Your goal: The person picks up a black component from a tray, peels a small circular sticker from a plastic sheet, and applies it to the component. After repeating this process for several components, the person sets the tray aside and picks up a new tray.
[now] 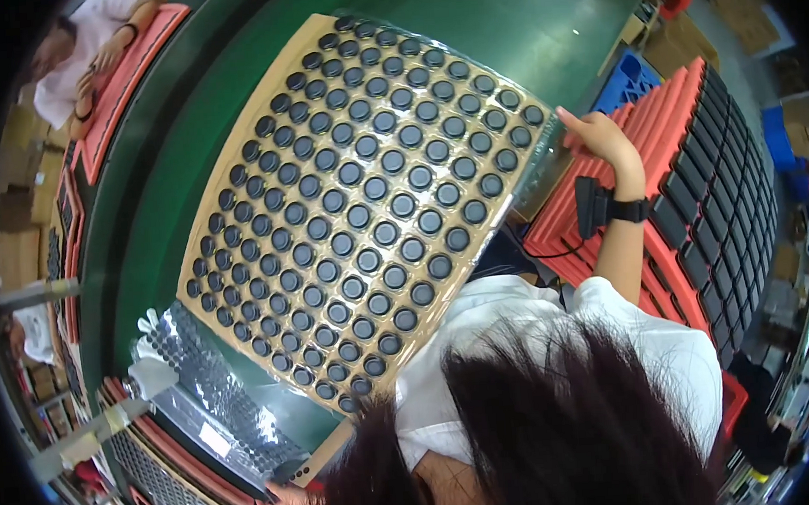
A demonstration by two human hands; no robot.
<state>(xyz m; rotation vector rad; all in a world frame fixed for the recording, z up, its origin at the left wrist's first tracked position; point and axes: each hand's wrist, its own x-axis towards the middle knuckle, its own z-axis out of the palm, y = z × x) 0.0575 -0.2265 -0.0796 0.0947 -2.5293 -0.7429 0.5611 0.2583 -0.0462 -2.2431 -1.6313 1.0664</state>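
Note:
A brown cardboard sheet (313, 36) lies tilted across the green bench, with rows of black round caps (350, 172) on it under shiny clear plastic. At its right corner, my right hand (601, 139) grips the clear plastic edge (546, 147) between thumb and fingers; a black band is on that wrist. Down at the lower left, my left hand (292, 501) is closed at the near corner of another clear plastic sheet (219, 393) bearing small black pieces. My hair partly hides that hand, and what exactly its fingers hold is unclear.
To my right stands a tall stack of red trays (666, 144) with black blocks. A blue crate (630, 81) sits behind it. Across the green bench (501, 15), a person (100, 49) rests their hands on a red tray (135, 84). A taped metal bar (92, 443) juts in at left.

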